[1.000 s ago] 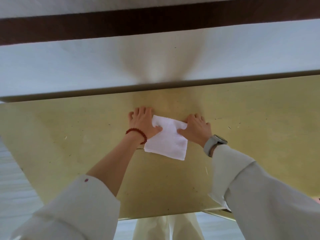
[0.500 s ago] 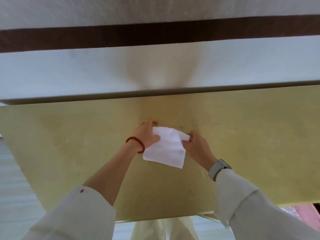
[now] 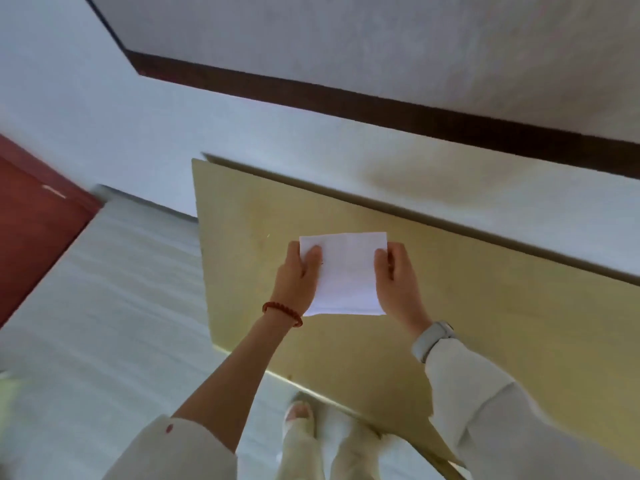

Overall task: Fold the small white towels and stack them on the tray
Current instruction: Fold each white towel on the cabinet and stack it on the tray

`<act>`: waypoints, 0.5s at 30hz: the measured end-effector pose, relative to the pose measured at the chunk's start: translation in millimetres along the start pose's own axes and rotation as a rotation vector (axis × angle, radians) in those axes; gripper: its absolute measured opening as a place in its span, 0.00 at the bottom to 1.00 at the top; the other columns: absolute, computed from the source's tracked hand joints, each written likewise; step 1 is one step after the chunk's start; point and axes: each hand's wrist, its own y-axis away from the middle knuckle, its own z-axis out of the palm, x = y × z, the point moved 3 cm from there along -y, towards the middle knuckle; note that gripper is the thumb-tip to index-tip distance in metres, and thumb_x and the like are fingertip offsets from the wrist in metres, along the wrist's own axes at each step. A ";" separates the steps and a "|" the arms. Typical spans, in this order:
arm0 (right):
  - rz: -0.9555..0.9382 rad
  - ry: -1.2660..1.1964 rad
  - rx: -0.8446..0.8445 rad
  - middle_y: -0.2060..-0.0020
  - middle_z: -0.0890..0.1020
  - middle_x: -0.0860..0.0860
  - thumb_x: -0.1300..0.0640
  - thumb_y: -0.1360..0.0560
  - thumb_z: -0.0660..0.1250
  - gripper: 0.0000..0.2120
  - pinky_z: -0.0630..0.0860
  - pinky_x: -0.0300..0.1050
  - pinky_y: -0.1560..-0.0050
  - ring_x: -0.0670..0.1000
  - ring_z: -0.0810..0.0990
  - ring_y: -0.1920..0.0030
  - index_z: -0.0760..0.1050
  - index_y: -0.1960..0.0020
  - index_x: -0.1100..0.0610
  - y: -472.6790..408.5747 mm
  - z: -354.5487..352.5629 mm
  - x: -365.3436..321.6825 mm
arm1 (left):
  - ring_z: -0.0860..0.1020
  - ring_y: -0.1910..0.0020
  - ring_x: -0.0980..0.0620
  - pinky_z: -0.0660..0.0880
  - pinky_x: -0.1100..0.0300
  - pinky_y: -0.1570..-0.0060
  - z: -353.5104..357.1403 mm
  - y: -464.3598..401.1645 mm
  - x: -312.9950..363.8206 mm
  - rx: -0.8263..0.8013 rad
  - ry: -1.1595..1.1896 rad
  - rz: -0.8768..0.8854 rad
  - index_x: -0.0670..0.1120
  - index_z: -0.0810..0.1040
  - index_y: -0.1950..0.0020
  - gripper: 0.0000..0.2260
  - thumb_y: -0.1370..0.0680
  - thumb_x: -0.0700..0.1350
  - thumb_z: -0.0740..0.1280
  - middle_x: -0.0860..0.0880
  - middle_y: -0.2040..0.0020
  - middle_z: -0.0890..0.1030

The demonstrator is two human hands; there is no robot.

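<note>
The small white folded cloth towel [image 3: 346,271] is now held up off the yellow-green flat desk [image 3: 485,306], where half a second ago it was being gathered on the surface. It is pinched at both side edges: the left hand [image 3: 298,278] grips the left edge, thumb on top, and the right hand [image 3: 396,278] grips the right edge, so the fingers [image 3: 381,256] of both are closed on the cloth, which spans between them. The view has been swung leftward, and a dark red door [image 3: 34,230] past the left fingers is brought in. Folding is judged done; carrying to the tray, not in view, is judged under way.
</note>
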 end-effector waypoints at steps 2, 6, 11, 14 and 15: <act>-0.086 -0.018 -0.035 0.69 0.71 0.47 0.57 0.20 0.53 0.04 0.64 0.34 0.71 0.43 0.68 0.71 0.66 0.52 0.55 11.3 23.7 -27.4 | 0.68 0.71 0.52 0.63 0.58 0.71 -38.5 14.5 -4.3 0.120 -0.031 0.004 0.42 0.62 0.54 0.10 0.19 0.48 0.55 0.49 0.70 0.69; -0.269 -0.011 -0.101 0.73 0.68 0.45 0.57 0.20 0.54 0.04 0.62 0.35 0.73 0.44 0.67 0.74 0.67 0.51 0.55 40.1 75.6 -84.9 | 0.63 0.75 0.54 0.60 0.66 0.77 -120.3 51.5 -14.5 0.337 -0.030 -0.014 0.45 0.61 0.59 0.10 0.19 0.47 0.56 0.50 0.74 0.64; -0.478 -0.049 -0.222 0.73 0.66 0.43 0.59 0.21 0.56 0.08 0.61 0.33 0.72 0.42 0.65 0.73 0.71 0.49 0.62 117.7 165.3 -167.0 | 0.63 0.74 0.54 0.62 0.68 0.78 -244.3 133.0 -47.4 0.601 0.017 -0.069 0.48 0.61 0.62 0.12 0.20 0.47 0.58 0.51 0.74 0.63; -0.553 -0.087 -0.327 0.73 0.66 0.43 0.57 0.21 0.56 0.08 0.59 0.38 0.70 0.42 0.66 0.72 0.71 0.52 0.61 195.6 226.2 -214.4 | 0.64 0.74 0.53 0.61 0.64 0.77 -323.5 208.1 -79.8 0.765 -0.007 -0.085 0.49 0.61 0.62 0.12 0.20 0.45 0.60 0.52 0.75 0.64; -0.575 -0.099 -0.359 0.73 0.66 0.43 0.56 0.21 0.56 0.08 0.59 0.39 0.68 0.42 0.66 0.72 0.71 0.52 0.61 225.6 246.6 -227.7 | 0.64 0.74 0.51 0.59 0.60 0.75 -348.3 236.3 -93.4 0.809 -0.023 -0.103 0.48 0.61 0.61 0.12 0.20 0.45 0.60 0.51 0.75 0.64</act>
